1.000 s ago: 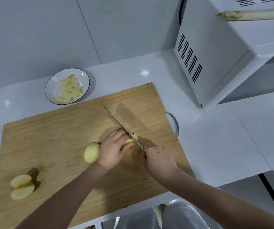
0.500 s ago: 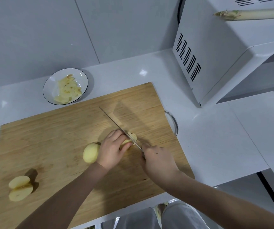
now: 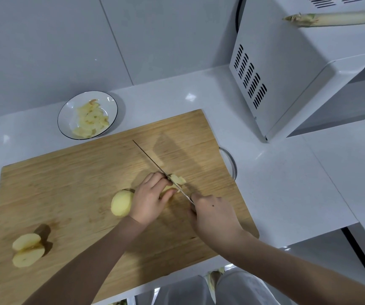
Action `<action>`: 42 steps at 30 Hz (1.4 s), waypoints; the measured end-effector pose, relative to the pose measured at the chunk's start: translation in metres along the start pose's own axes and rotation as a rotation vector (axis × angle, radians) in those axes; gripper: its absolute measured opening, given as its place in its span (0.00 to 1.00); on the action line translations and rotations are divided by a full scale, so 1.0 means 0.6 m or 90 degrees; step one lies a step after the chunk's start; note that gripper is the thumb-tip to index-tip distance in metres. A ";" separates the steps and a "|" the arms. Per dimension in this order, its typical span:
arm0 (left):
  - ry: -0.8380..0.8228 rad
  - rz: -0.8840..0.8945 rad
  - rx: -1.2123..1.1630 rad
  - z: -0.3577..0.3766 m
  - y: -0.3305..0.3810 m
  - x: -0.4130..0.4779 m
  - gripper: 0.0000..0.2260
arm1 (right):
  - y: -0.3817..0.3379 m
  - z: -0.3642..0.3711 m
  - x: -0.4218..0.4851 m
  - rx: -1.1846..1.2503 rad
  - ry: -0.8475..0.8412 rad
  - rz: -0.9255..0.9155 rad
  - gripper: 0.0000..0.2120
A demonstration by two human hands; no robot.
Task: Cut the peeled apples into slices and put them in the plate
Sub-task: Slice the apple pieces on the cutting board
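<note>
On the wooden cutting board [image 3: 67, 183], my left hand [image 3: 149, 198] grips a peeled apple piece, mostly hidden under its curled fingers. My right hand [image 3: 212, 216] holds the knife [image 3: 155, 166] by its handle; the blade runs edge-on along the left fingertips. Thin cut slices [image 3: 178, 179] lie just right of the blade. Another peeled apple piece [image 3: 122, 204] sits against my left wrist. A split apple [image 3: 28, 249] rests at the board's front left. The white plate [image 3: 68, 113] with several slices stands behind the board.
A white microwave [image 3: 298, 69] fills the back right, with a pale stalk [image 3: 335, 18] lying on top. The board's metal handle loop [image 3: 231, 164] sticks out on its right edge. The white counter's front edge runs just below the board.
The blade has stepped slightly leftward along the apple piece, and more thin slices lie to its right. Both hands stay in nearly the same place.
</note>
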State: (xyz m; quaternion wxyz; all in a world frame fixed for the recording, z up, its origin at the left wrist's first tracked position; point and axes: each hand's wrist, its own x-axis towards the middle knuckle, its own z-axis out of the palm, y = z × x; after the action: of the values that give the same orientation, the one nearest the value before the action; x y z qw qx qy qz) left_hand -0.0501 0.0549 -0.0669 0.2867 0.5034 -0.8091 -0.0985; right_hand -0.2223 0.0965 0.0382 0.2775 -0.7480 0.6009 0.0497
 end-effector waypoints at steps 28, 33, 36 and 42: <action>-0.022 0.069 0.014 -0.010 -0.005 -0.003 0.16 | 0.007 -0.004 -0.010 0.022 0.028 -0.008 0.09; -0.008 0.066 0.021 -0.006 -0.006 -0.005 0.12 | 0.002 0.000 -0.008 0.008 0.012 -0.006 0.04; -0.004 0.066 0.024 -0.005 -0.006 -0.006 0.11 | -0.001 0.006 0.005 0.016 0.005 0.011 0.06; -0.006 0.058 0.020 -0.006 -0.005 -0.007 0.11 | -0.002 0.018 0.031 0.049 0.001 0.029 0.09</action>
State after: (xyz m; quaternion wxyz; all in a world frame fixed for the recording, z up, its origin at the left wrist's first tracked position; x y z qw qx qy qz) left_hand -0.0445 0.0577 -0.0670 0.2795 0.4701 -0.8338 -0.0752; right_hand -0.2135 0.0854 0.0221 0.3046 -0.7230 0.6192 0.0326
